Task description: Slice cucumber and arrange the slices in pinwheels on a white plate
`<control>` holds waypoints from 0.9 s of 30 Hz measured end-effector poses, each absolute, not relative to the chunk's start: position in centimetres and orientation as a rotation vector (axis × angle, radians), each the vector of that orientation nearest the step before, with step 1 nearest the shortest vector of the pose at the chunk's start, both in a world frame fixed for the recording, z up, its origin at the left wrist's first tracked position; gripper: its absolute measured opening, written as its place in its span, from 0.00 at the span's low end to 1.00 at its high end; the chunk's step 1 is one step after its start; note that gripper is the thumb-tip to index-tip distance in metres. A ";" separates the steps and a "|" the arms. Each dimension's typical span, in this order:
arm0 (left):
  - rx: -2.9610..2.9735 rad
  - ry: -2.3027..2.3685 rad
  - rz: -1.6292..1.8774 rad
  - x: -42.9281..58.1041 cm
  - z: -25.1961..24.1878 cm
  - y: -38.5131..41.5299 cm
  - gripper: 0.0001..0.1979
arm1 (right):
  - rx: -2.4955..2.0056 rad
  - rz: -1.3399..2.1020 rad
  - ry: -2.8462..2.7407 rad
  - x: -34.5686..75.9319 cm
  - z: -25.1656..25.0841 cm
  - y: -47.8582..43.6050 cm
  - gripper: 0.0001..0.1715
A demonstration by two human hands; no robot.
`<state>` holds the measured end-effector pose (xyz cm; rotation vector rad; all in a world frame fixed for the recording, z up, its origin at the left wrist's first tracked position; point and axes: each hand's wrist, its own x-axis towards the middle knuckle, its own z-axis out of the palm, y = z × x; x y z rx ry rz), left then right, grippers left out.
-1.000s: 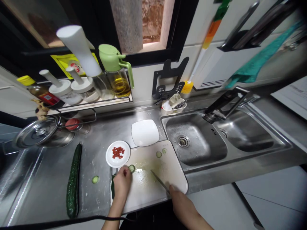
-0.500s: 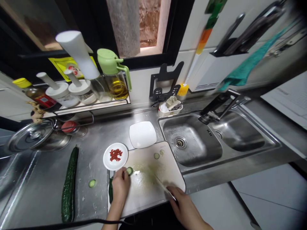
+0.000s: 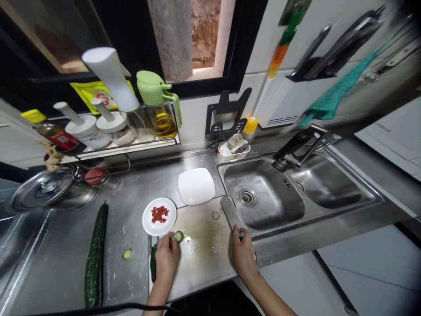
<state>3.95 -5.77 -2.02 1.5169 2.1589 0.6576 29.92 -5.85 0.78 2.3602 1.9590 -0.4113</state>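
Observation:
My left hand (image 3: 167,254) is closed at the left side of the white cutting board (image 3: 184,278), its fingers on a piece of cucumber (image 3: 178,237) whose pale cut face shows at the fingertips. A dark green cucumber part (image 3: 153,263) shows along the hand's left side; whether it belongs to the same piece I cannot tell. My right hand (image 3: 244,252) grips a kitchen knife (image 3: 230,211), its blade pointing away from me over the board's right edge by the sink. A thin cucumber slice (image 3: 215,215) lies on the board, with another partly behind the blade. Wet greenish residue marks the board's middle.
A white plate of chopped red bits (image 3: 159,216) and a square white plate (image 3: 196,186) stand behind the board. A whole cucumber (image 3: 96,256) and a slice (image 3: 126,254) lie to the left. The sink (image 3: 263,188) is at the right; a spice rack (image 3: 128,147) is behind.
My right hand has lifted the knife away from the board's middle, to the right and farther from me, its blade now turned toward the sink edge. My left hand has hardly moved.

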 end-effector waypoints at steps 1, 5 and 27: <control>1.515 2.157 0.659 3.9 -2.0 -5.8 0.14 | 2.366 -0.398 1.955 29.8 0.6 -5.7 0.30; 1.508 2.135 0.670 3.6 -2.3 -6.0 0.15 | 2.375 -0.346 1.977 29.6 -0.2 -5.7 0.29; 1.538 1.978 0.667 5.4 0.5 -0.6 0.19 | 2.385 -0.606 1.908 26.9 3.3 2.8 0.22</control>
